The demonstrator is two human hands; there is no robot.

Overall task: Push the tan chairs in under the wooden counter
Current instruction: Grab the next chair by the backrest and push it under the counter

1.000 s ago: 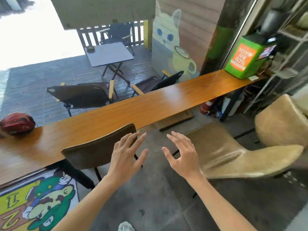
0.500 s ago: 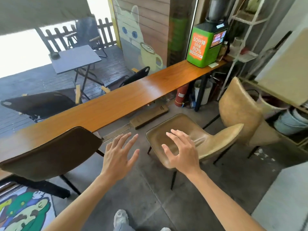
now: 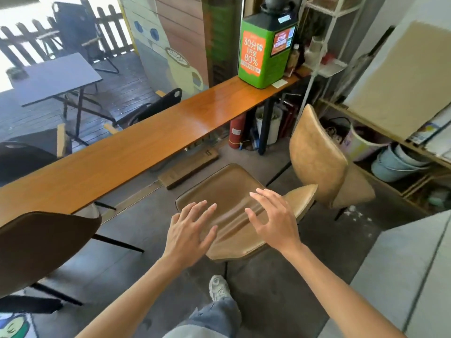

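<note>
Tan leather-look chair (image 3: 227,191) stands on the grey concrete floor (image 3: 127,259), pulled out from the wooden counter (image 3: 136,147) w/ its seat facing the counter edge & its backrest nearest the person. Both hands are spread above it, fingers splayed, gripping nothing: left hand (image 3: 189,229) over the seat's near-left part, right hand (image 3: 274,222) over the crease where seat meets back; whether the palms touch the upholstery is hard to tell, prob. just above it. Second tan chair (image 3: 317,157) stands to the right, turned side-on, also clear of the counter. Dark brown chair (image 3: 41,245) sits at left, its back below the counter edge. Green kiosk (image 3: 264,45) w/ orange poster rests on the counter's far end. One sneaker (image 3: 219,287) & a jeans leg show below.
</note>
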